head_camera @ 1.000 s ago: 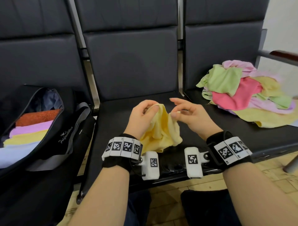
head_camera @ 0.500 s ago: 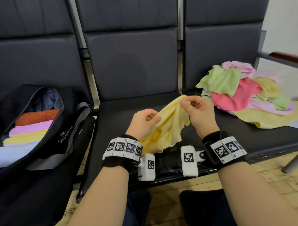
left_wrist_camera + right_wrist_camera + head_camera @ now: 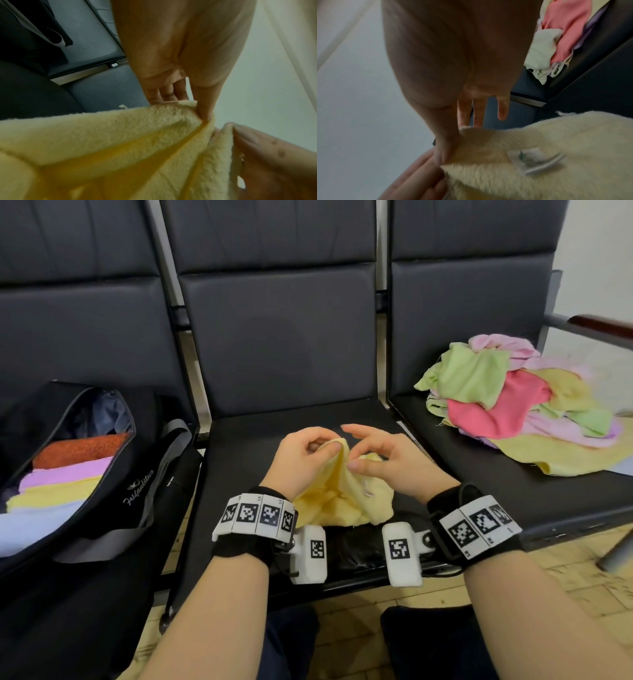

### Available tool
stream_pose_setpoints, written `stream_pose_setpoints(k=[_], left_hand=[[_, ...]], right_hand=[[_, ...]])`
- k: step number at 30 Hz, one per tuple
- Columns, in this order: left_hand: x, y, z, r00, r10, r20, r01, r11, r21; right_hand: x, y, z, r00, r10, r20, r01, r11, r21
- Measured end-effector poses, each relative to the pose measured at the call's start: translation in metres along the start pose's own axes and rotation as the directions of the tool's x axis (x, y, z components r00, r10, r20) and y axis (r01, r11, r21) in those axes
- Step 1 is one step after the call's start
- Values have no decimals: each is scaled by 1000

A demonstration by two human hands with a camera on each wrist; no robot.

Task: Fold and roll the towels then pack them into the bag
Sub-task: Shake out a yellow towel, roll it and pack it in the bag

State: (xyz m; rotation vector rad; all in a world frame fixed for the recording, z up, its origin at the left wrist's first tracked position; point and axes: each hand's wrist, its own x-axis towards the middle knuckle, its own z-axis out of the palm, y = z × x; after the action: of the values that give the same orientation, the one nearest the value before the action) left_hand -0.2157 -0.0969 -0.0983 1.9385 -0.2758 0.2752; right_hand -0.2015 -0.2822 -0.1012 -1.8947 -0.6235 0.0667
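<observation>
Bag (image 3: 113, 501), black, sits at the left edge of the head view, its lower part cut off by the frame; through its open mouth show rolled towels (image 3: 65, 477) in orange, lilac, yellow and pale blue, with more hidden behind the rim. At centre, above the middle seat (image 3: 239, 440), the left hand (image 3: 301, 460) pinches the top edge of a yellow towel (image 3: 342, 501) between thumb and curled fingers; the left wrist view shows the thumb tip pressed into a fold of the pile. Just beside it the right hand (image 3: 387, 463) pinches a neighbouring stretch of the same edge with its thumb, the other fingers spread and straight. In the right wrist view a small white label (image 3: 534, 162) lies on the cloth, its print too blurred to read. The towel hangs bunched between both wrists, and its lower part is hidden behind the wrist cameras. At right, a loose pile (image 3: 520, 402) of green, pink, lilac and yellow towels covers the next seat, its far edge cut off by the frame.
</observation>
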Motion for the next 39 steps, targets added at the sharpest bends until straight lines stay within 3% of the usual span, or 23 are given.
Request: stream_pose_setpoints(k=[3,6,8,11,13,19,20,25,29,33,35,39], left_hand=[[-1,1,3,1000,19,13,-19,1000,-8],[-1,-2,2,1000,9,4,-9,999,31],[-1,-5,2,999,-14,44,8,992,125],[-3,-11,4,988,-63,143,17,953,302],[-2,-14,4,979,-106,176,43,942,332],[2,-21,-9,981,-177,75,136,914,383],[2,-21,-11,983,-174,60,141,923,359],[3,-10,-16,990,-134,-53,139,983,119],[3,0,-16,964,-155,-214,110,972,-207],[5,5,-19,898,-235,-373,27,874,-485],[4,3,-19,892,-260,-369,43,863,-503],[3,2,-8,933,-254,-253,145,912,-383]], right_hand=[[-1,-1,5,998,-45,33,47,995,-84],[2,3,3,991,-16,-132,-9,982,-188],[4,3,0,961,-44,-274,1,988,-153],[6,4,-6,861,-60,-506,-2,993,-121],[6,4,-12,778,-33,-627,-33,995,-93],[2,5,-30,559,53,-828,-57,998,26],[2,6,-34,541,63,-839,-59,998,37],[-1,16,-37,590,67,-805,-236,968,-92],[0,14,-33,734,160,-660,-299,949,-102],[1,1,-19,854,203,-479,-219,975,22],[0,-9,-10,895,221,-388,-160,970,184],[-1,-15,0,956,242,-168,-156,900,408]])
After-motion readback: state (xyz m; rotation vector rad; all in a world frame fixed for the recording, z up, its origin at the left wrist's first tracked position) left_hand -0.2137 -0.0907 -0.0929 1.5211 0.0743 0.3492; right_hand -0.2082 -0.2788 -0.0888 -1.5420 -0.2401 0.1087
